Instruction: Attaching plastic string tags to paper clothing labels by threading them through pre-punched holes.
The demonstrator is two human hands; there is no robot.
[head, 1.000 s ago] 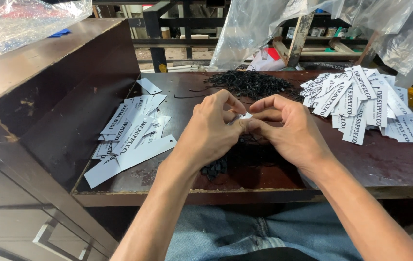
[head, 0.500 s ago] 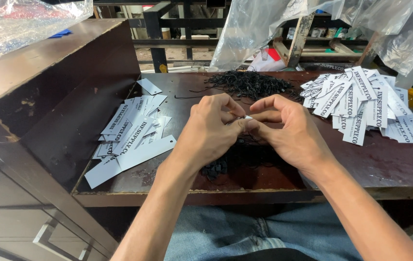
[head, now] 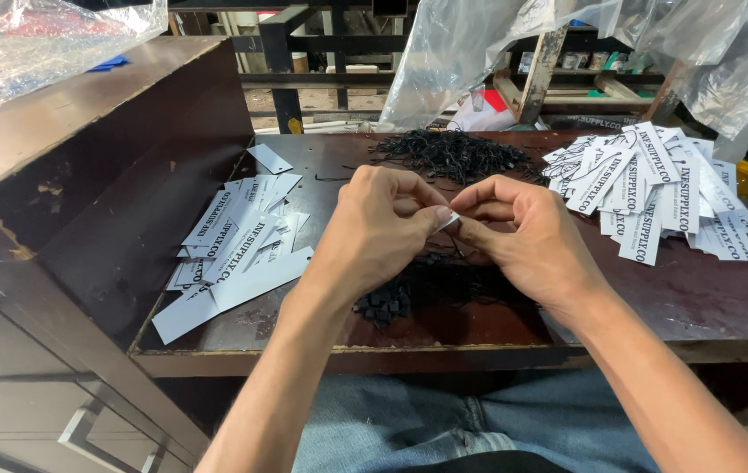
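A: What do the two hands do?

B: They are together over the middle of the dark wooden table [head: 654, 307]. The left hand [head: 374, 232] and the right hand [head: 527, 232] meet at the fingertips, and between them they pinch a small white tag [head: 449, 219]. Only a little corner of the tag shows; the rest is hidden by the fingers. The fingers of both hands are curled, not spread.

A: Is there something below the hands?

B: Yes, a bundle of black strings [head: 426, 289] lies on the table just under the hands, on the near side. I cannot tell if a string goes through the tag, it is too small to see.

A: And the other things on the table?

B: On the far side, behind the hands, there is a bigger heap of black strings [head: 448, 153]. On the right lies a pile of white printed tags [head: 645, 197], spread like a fan. On the left lies another pile of white tags [head: 238, 241], some with the blank side up. Both piles are well apart from the hands.

A: What is around the table?

B: At the left stands a brown cabinet [head: 67, 158], higher than the table, with a clear plastic bag [head: 41, 39] on top. More clear plastic sheet [head: 479, 52] hangs at the far side. Near the camera are the person's blue jeans [head: 444, 420].
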